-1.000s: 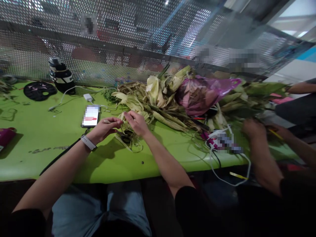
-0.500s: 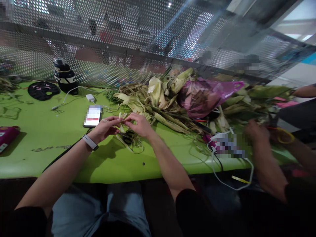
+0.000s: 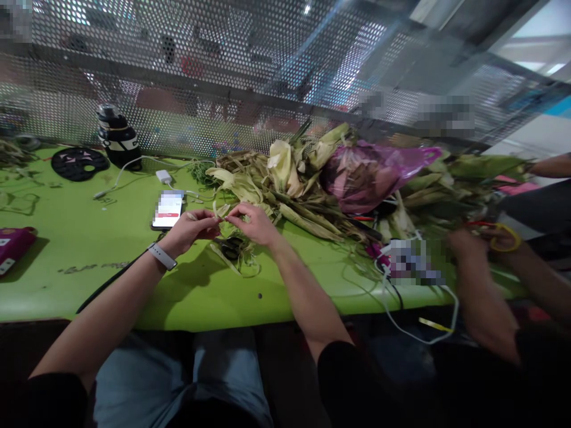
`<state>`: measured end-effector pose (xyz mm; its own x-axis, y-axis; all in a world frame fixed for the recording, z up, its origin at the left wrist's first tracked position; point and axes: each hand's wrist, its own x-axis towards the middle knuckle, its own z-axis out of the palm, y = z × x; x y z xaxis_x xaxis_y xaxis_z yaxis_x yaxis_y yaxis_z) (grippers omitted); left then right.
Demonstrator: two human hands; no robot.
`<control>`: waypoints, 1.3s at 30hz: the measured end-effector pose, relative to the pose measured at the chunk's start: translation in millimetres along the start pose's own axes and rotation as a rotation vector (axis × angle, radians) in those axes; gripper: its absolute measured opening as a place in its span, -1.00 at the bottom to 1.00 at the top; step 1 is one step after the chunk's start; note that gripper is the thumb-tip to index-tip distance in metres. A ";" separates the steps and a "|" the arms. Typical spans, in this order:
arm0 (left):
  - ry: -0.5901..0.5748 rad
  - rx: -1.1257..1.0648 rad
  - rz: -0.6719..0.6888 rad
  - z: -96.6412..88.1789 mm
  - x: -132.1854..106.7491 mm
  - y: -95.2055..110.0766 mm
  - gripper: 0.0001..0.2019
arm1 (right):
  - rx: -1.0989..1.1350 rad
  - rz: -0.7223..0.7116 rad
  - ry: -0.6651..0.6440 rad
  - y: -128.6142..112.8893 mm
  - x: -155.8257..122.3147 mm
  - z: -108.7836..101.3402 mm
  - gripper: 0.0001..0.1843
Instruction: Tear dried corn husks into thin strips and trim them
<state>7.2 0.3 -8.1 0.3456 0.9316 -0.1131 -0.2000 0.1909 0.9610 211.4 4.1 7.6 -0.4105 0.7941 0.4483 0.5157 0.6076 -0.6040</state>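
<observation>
A pale strip of corn husk (image 3: pixel 220 210) is pinched between my two hands above the green table. My left hand (image 3: pixel 193 229), with a watch on its wrist, has its thumb and fingers closed on one part of it. Close by on the right, my right hand (image 3: pixel 253 223) pinches the strip with its fingertips. Below them, what look like dark scissor handles (image 3: pixel 231 246) lie among thin husk shreds (image 3: pixel 250 267). A large heap of corn husks (image 3: pixel 307 221) spreads just beyond my right hand.
A lit phone (image 3: pixel 167 211) lies beside my left hand, with a white cable adapter (image 3: pixel 163 176) behind. A black bottle (image 3: pixel 119 142) stands near the perforated metal screen (image 3: pixel 232 71). A pink plastic bag (image 3: pixel 361 178) rests on the husks. Another person's hands (image 3: pixel 468 244) work at right.
My fingertips have shifted slightly, and the husk strip between them now curls upward. At right, the other person's hands have moved a little, with the yellow ring moving left.
</observation>
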 end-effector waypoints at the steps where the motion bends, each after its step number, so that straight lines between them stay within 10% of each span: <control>1: 0.000 0.010 -0.001 -0.4 0.2 -0.3 -0.71 | 0.012 0.002 -0.002 -0.6 -0.2 0.3 -0.78; 21: 0.059 0.177 0.036 -0.1 -0.9 7.1 -0.82 | -0.018 0.014 0.085 3.0 1.1 -5.6 -0.82; 32: -0.107 0.386 0.120 3.1 -1.0 -1.4 -0.85 | 0.036 0.110 -0.056 2.9 -0.5 14.7 -0.67; 39: -0.090 0.358 0.153 8.1 -3.0 -0.1 -0.87 | 0.072 0.013 0.233 -2.2 -2.2 38.0 -0.62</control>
<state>13.6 -5.0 -5.8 0.4190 0.9069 0.0455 0.0717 -0.0830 0.9940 182.7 0.4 -17.1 -0.2156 0.7891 0.5752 0.4618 0.6014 -0.6520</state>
